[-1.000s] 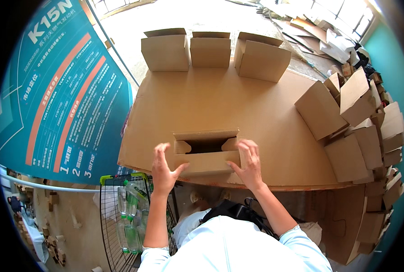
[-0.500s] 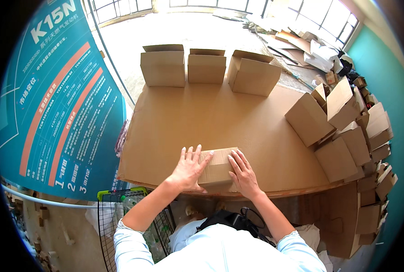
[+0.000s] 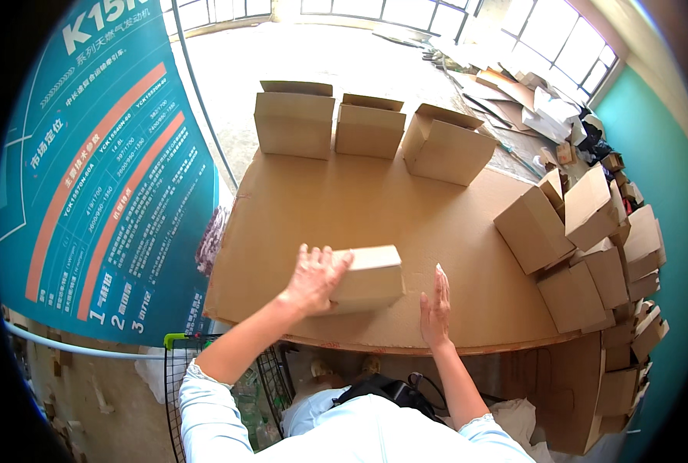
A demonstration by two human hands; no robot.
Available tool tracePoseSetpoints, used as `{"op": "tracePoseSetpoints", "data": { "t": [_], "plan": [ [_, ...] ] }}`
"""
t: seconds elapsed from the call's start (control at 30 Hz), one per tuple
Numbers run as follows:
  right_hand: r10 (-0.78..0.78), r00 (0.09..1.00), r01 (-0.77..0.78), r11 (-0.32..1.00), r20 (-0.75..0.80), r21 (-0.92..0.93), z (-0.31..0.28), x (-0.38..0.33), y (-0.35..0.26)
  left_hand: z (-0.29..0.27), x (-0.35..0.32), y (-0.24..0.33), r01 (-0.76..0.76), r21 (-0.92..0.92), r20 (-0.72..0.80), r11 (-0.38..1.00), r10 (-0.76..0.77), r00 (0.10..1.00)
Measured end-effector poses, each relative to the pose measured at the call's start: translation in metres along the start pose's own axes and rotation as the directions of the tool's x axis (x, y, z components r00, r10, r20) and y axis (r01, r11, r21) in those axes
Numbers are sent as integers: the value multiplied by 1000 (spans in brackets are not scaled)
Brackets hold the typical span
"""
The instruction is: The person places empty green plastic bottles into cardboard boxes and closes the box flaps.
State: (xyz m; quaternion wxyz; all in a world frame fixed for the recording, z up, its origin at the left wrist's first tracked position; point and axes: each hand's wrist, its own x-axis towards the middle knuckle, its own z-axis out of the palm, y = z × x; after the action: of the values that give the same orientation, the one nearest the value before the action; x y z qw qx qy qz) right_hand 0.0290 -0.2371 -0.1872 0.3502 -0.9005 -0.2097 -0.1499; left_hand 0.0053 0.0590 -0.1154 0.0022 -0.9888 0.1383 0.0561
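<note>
A large teal banner [image 3: 104, 193] stands at the left, beside a table [image 3: 344, 208] covered in brown cardboard sheet. A heap of assembled cartons [image 3: 591, 255] crowds the table's right edge and spills below it; three open cartons [image 3: 367, 127] stand in a row along the far edge. A wire cart [image 3: 205, 370] sits under the near left corner. The closed cardboard box [image 3: 368, 279] lies near the table's near edge, left of centre, apart from all other cartons. The left hand [image 3: 311, 279] lies spread and flat against the box's left end, fingers reaching onto its top. The right hand [image 3: 435, 305] rests just right of the box on the table, fingers straight and together, apparently not touching it. The box is judged light and probably empty, stiff at its edges yet easily dented on the panels, with a dry, non-slippery surface; opposite side walls offer the best hold. Open room lies towards the table's centre; the near edge is close.
</note>
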Motion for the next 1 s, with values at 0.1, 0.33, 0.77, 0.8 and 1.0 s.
{"op": "tracePoseSetpoints", "data": {
  "t": [0.1, 0.33, 0.77, 0.8, 1.0],
  "plan": [
    [45, 985, -6, 973, 164, -230, 16, -14, 27, -1, 21, -61, 64, 117, -9, 991, -63, 998],
    [76, 945, 72, 900, 317, -430, 48, -45, 39, -7, 99, -210, 290, 217, -7, 932, -295, 955],
    [143, 929, 5, 918, 342, -396, 40, -37, 39, -5, 203, -300, 413, 353, -149, 840, -386, 911],
    [145, 928, 0, 921, 342, -390, 39, -37, 37, 3, 202, -300, 430, 404, -199, 807, -381, 903],
    [137, 936, -9, 931, 326, -365, 33, -38, 36, 43, 207, -290, 656, 322, -541, 683, -435, 719]
  ]
}}
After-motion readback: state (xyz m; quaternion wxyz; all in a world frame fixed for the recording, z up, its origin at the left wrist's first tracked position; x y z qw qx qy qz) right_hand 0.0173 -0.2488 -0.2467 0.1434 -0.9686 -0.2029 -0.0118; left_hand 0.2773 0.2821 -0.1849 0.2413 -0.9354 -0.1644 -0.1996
